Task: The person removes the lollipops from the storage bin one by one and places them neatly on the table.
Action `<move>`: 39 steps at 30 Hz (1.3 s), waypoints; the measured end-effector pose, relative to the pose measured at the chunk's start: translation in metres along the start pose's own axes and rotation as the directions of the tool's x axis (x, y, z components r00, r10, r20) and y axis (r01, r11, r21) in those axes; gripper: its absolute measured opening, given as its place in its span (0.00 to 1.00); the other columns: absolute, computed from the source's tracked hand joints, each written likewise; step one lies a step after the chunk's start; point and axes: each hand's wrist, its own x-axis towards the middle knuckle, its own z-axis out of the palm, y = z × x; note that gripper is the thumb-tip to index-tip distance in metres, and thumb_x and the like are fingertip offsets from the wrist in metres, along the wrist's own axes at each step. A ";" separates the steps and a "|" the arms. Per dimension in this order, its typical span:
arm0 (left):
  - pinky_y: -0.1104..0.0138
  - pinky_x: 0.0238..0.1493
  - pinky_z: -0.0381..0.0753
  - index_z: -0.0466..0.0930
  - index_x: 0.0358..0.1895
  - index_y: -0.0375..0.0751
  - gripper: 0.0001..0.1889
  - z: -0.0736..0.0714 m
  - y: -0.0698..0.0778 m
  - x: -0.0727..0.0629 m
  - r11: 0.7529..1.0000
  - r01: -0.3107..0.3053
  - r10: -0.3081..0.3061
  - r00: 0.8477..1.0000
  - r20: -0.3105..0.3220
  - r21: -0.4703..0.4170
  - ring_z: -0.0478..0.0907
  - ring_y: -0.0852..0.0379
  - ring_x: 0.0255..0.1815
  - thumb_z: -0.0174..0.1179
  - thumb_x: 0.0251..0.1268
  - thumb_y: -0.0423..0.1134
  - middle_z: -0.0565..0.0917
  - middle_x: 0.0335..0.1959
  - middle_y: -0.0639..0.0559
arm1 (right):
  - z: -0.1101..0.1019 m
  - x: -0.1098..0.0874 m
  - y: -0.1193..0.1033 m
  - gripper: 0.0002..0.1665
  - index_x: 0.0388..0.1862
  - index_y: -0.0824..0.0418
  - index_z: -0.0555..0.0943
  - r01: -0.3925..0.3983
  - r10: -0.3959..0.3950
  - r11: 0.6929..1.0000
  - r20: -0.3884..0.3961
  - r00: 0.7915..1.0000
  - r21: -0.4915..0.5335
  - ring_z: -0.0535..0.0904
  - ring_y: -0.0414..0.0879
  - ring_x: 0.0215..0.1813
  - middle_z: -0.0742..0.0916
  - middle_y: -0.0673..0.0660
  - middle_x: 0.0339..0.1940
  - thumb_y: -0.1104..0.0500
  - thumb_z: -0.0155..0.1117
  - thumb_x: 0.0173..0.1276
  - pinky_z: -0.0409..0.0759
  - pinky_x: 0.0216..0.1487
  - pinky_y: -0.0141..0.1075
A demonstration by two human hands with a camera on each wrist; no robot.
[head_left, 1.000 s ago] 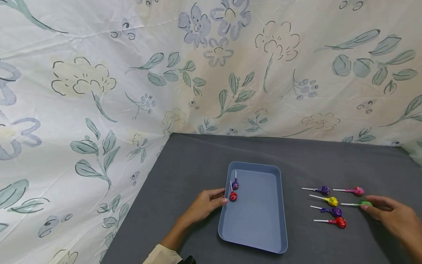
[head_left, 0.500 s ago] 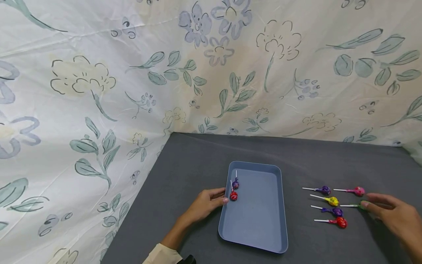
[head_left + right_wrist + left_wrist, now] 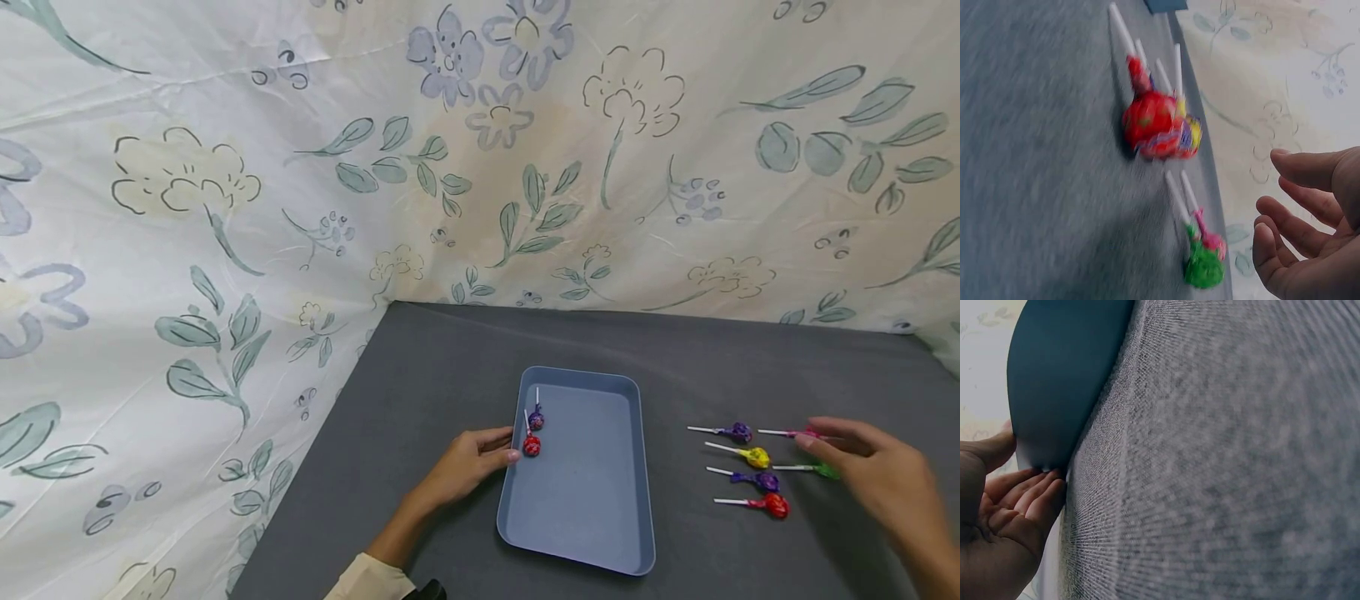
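My left hand [image 3: 468,468] grips the left rim of a blue-grey tray [image 3: 577,517], thumb over the edge and fingers against the outer wall; the left wrist view shows that wall [image 3: 1066,381] up close. Inside the tray lie a purple lollipop [image 3: 536,419] and a red lollipop [image 3: 532,446]. At the right, my right hand [image 3: 881,467] hovers over a pink lollipop [image 3: 783,432], hiding most of its head. A green lollipop [image 3: 827,472] lies just below the fingers. In the right wrist view the fingers are loosely bent and apart, holding nothing.
Left of the right hand lie a purple lollipop [image 3: 740,432], a yellow one [image 3: 757,457], another purple one [image 3: 767,482] and a red one [image 3: 776,505], sticks pointing left. A grey cloth [image 3: 435,358] covers the table. Floral fabric [image 3: 525,167] hangs behind and at the left.
My right hand has left the green lollipop, where its fingertips were, and moved up and slightly left over the pink one. The left hand and tray stay in place.
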 end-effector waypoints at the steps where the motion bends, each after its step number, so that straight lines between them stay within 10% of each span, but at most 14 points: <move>1: 0.61 0.65 0.83 0.76 0.73 0.31 0.29 0.000 0.000 0.000 1.000 -0.004 0.004 1.000 0.001 0.001 0.81 0.46 0.68 0.65 0.78 0.47 0.80 0.71 0.38 | 0.001 -0.001 -0.003 0.37 0.72 0.75 0.72 0.009 -0.009 1.000 0.002 1.000 0.002 0.71 0.75 0.61 0.76 0.80 0.66 0.46 0.62 0.82 0.74 0.50 0.62; 17: 0.60 0.65 0.83 0.77 0.72 0.31 0.27 -0.003 -0.001 -0.003 0.999 -0.027 0.027 1.000 0.005 -0.032 0.81 0.44 0.68 0.65 0.78 0.43 0.80 0.71 0.36 | 0.021 -0.017 -0.044 0.45 0.73 0.64 0.77 0.076 -0.083 0.995 0.121 0.989 0.061 0.80 0.68 0.59 0.83 0.73 0.66 0.30 0.62 0.75 0.78 0.48 0.56; 26: 0.60 0.64 0.84 0.76 0.72 0.30 0.28 -0.003 -0.003 -0.003 0.999 -0.029 0.029 1.000 0.009 -0.022 0.82 0.44 0.68 0.65 0.78 0.44 0.80 0.70 0.35 | 0.039 -0.024 -0.060 0.37 0.69 0.63 0.81 0.215 -0.248 0.954 0.142 0.958 0.210 0.79 0.17 0.42 0.86 0.29 0.44 0.38 0.71 0.73 0.85 0.37 0.28; 34: 0.61 0.65 0.83 0.77 0.72 0.31 0.29 -0.004 -0.004 -0.002 1.000 -0.022 0.022 1.000 0.007 0.004 0.82 0.46 0.68 0.65 0.78 0.46 0.80 0.71 0.37 | 0.055 -0.031 -0.082 0.36 0.69 0.60 0.82 0.234 -0.269 0.951 0.170 0.948 0.203 0.82 0.25 0.42 0.89 0.61 0.59 0.37 0.70 0.74 0.87 0.40 0.32; 39: 0.58 0.65 0.83 0.77 0.72 0.32 0.28 -0.004 -0.002 -0.003 1.000 -0.021 0.021 1.000 0.005 -0.001 0.82 0.45 0.68 0.65 0.78 0.45 0.80 0.71 0.37 | 0.064 -0.034 -0.091 0.34 0.68 0.61 0.82 0.268 -0.305 0.940 0.166 0.938 0.213 0.79 0.21 0.43 0.88 0.64 0.60 0.40 0.70 0.75 0.88 0.41 0.33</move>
